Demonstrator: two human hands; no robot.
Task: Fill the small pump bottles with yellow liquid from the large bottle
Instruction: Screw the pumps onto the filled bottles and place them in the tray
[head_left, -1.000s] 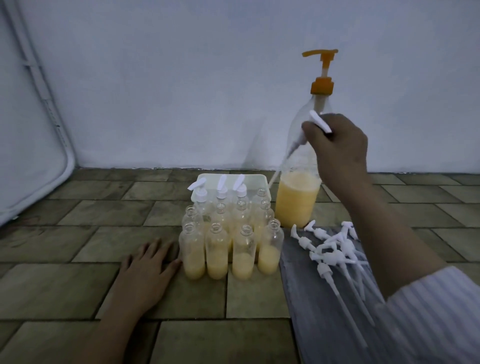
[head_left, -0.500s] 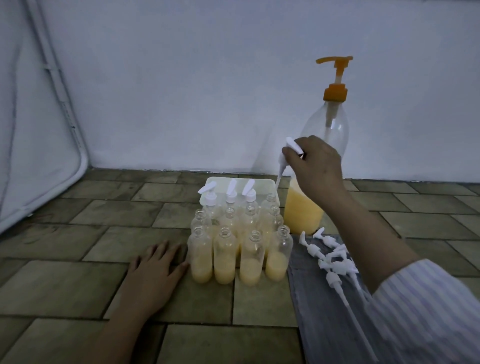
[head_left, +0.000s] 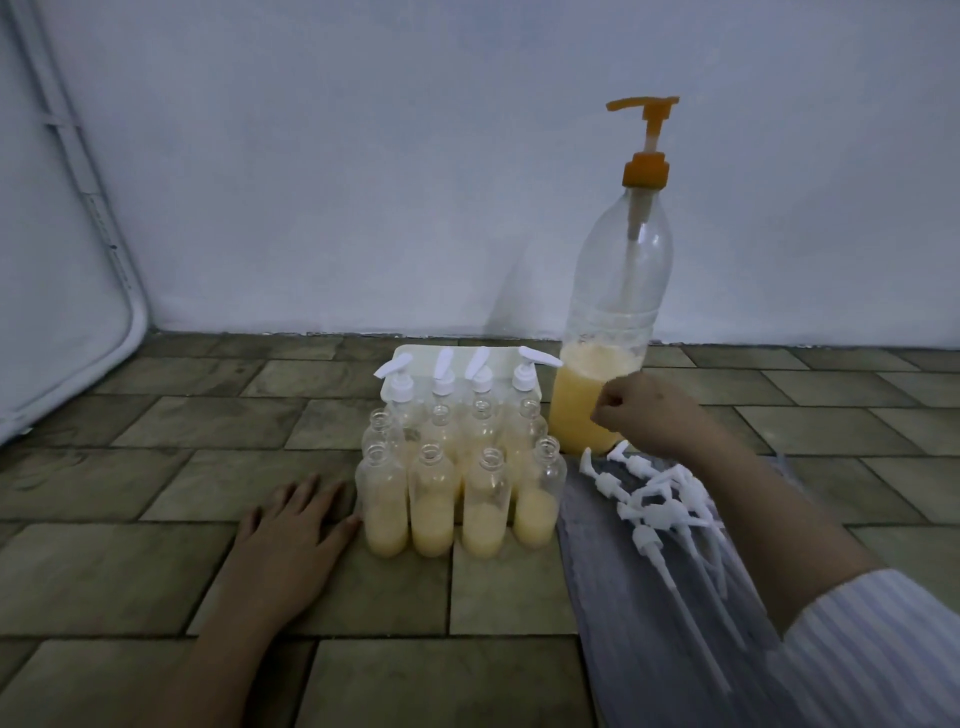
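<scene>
The large clear bottle (head_left: 615, 291) with an orange pump stands at the back right, yellow liquid filling its lower part. Left of it is a tight cluster of small bottles (head_left: 460, 488) holding yellow liquid. The front ones are open-necked, while the back row (head_left: 462, 382) wears white pump heads. My right hand (head_left: 641, 413) hovers in front of the large bottle's base, fingers curled in a loose fist with nothing in it. My left hand (head_left: 291, 530) lies flat on the floor, its fingertips beside the front-left small bottle.
Several loose white pump heads (head_left: 660, 506) with long tubes lie on a grey cloth (head_left: 623, 613) to the right of the cluster. A white tray (head_left: 415, 358) sits behind the small bottles. Behind everything is a pale wall, and the floor is tiled.
My right hand brought a white pump head down onto the back-right small bottle, let it go and drew back toward the large bottle's base. The left hand stayed flat.
</scene>
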